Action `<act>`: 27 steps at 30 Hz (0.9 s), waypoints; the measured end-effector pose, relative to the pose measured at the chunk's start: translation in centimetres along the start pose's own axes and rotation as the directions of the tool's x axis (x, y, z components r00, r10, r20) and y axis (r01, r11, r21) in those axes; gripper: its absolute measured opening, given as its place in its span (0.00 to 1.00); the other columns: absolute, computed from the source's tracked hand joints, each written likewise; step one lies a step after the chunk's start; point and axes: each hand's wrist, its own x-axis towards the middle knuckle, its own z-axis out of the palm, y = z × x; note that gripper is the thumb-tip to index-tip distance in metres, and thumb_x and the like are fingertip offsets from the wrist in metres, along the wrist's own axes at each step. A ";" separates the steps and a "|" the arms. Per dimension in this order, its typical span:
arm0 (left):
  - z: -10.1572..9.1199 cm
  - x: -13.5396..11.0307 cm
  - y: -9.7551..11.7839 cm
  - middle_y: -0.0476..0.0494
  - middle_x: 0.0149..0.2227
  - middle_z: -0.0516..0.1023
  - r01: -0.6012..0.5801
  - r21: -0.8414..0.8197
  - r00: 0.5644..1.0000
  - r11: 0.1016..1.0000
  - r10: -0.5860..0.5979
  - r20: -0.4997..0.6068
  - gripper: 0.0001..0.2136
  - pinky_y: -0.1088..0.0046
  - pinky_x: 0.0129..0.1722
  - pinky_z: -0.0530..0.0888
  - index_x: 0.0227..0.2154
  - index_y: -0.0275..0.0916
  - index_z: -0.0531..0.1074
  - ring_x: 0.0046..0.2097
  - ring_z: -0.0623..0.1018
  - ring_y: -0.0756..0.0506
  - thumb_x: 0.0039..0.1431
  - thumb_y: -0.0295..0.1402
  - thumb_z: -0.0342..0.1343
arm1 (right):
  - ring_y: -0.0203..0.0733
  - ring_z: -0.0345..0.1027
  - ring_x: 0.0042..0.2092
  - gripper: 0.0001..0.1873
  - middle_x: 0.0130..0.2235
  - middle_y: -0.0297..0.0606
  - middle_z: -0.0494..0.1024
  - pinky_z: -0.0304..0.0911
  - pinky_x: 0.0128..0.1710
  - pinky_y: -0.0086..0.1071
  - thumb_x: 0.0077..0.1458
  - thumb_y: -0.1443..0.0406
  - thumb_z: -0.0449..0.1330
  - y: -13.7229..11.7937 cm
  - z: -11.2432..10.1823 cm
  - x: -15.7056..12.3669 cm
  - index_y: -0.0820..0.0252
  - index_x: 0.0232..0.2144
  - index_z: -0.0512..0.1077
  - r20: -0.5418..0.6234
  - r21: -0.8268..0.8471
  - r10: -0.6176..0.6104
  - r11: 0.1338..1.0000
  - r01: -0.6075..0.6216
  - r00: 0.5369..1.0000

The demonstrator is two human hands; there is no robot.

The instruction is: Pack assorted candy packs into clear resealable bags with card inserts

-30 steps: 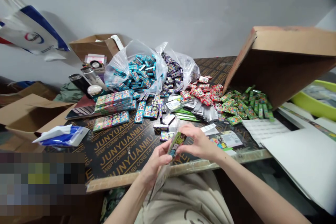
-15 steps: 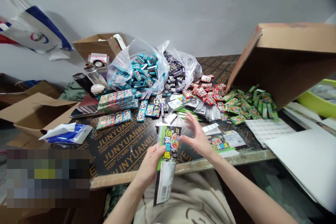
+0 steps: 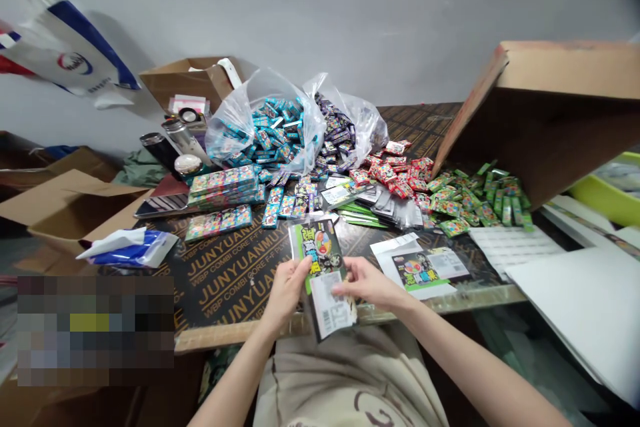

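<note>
A printed black and green candy pouch (image 3: 325, 280) is held over the table's front edge, its lettered face up and a white label panel low on it. My left hand (image 3: 289, 287) pinches its left side, thumb on top. My right hand (image 3: 367, 282) grips the right side, thumb over the label panel and fingers behind. Another printed pouch (image 3: 425, 271) lies flat to the right on white paper. Beyond my hands lie a pile of pouches (image 3: 385, 207) and a row of small blue candy packets (image 3: 280, 205).
Behind are clear bags of blue packets (image 3: 275, 127) and purple packets (image 3: 337, 123). Loose red packets (image 3: 395, 173) and green packets (image 3: 480, 197) lie right, by a tipped cardboard box (image 3: 560, 120). Stacked packets (image 3: 223, 187), flasks (image 3: 183, 140), tissues (image 3: 130, 250) and an open carton (image 3: 75, 213) stand left.
My right hand has closed from spread fingers onto the pouch's right side. The pouch has tilted and now shows more of its printed face.
</note>
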 end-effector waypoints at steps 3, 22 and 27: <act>0.3 0.6 -1.3 0.45 0.32 0.75 0.006 -0.123 0.988 0.992 0.012 0.151 0.15 0.72 0.34 0.71 0.37 0.34 0.69 0.33 0.74 0.46 0.50 0.39 0.57 | 0.36 0.69 0.28 0.20 0.32 0.36 0.76 0.65 0.28 0.28 0.42 0.62 0.64 1.3 -1.2 0.4 0.63 0.39 0.70 -0.170 -0.109 -0.089 0.991 0.071 0.981; 4.3 2.4 0.5 0.43 0.39 0.79 -0.024 -0.546 1.000 0.838 0.027 -0.002 0.14 0.70 0.43 0.69 0.39 0.35 0.74 0.40 0.76 0.45 0.50 0.36 0.58 | 0.42 0.71 0.36 0.11 0.31 0.36 0.78 0.63 0.41 0.34 0.47 0.60 0.56 -3.1 0.2 2.4 0.60 0.25 0.75 -0.672 0.176 -0.150 0.918 0.354 0.725; 3.3 2.9 2.4 0.44 0.29 0.80 0.069 -0.547 0.991 0.834 -0.119 -0.056 0.09 0.73 0.35 0.71 0.26 0.34 0.76 0.33 0.78 0.46 0.44 0.35 0.61 | 0.41 0.72 0.33 0.07 0.29 0.35 0.78 0.65 0.41 0.36 0.40 0.68 0.58 -4.3 0.2 1.5 0.60 0.25 0.75 -0.478 0.300 -0.077 0.922 0.245 0.875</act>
